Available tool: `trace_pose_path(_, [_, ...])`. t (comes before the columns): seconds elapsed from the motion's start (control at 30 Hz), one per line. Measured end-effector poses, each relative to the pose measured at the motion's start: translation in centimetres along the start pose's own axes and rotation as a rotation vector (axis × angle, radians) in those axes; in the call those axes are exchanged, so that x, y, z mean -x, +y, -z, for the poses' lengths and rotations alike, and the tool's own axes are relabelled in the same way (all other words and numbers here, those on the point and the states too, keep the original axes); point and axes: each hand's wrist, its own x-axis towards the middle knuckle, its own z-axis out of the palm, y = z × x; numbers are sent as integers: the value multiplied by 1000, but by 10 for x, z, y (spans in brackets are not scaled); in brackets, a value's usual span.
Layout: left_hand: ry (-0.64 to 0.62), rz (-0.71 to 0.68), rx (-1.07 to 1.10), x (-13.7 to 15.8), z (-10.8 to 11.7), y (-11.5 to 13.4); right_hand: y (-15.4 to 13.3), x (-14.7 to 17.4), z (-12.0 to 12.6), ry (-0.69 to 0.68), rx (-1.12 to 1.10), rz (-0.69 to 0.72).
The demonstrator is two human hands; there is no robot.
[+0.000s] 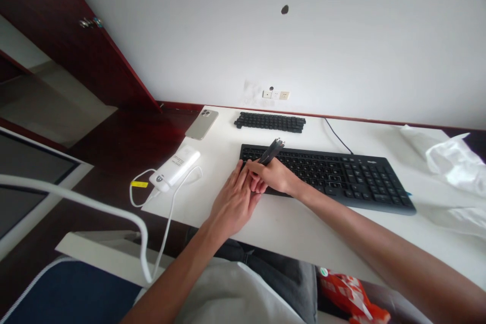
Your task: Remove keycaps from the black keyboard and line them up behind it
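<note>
The left forearm rises from the bottom edge, slanting up and to the right, and the left hand [236,200] lies back-up at the near left corner of the black keyboard [370,177]. Its grip is open: the fingers are stretched forward, close together, the thumb reaches toward the other hand, and whatever lies beneath the palm and fingertips is hidden. The right forearm comes in from the lower right on a long diagonal, passing over the front edge of the white surface [288,217], with the wrist just over the keyboard's near edge. The right hand [275,176] has its grip closed around a dark, pen-like tool [271,153], fingers curled, the tool's bright upper end tilted up and to the right; its lower end is out of sight behind the fingers. The two hands meet, the right one's curled fingers against the left one's fingers. The keyboard lies flat beneath the right hand and extends well to its right. Behind it sits a block of dark keys [270,122], with a phone [202,124] farther left and a white power bank [177,166] nearer the left hand.
</note>
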Motion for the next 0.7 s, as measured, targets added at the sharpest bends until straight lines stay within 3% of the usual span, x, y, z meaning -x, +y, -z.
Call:
trace_pose_path(0.27, [34, 26, 56, 2, -7, -2, -1, -8, 13, -52, 15, -68])
trace_pose_path(0.5, [51, 50, 120, 2, -4, -4, -32, 13, 36, -98, 321, -20])
trace_pose_path(0.63, [159, 84, 232, 0, -2, -7, -49, 31, 50, 25, 544, 35])
trace_pose_path(0.7, [215, 120, 277, -2, -1, -10, -56, 40, 53, -41, 574, 74])
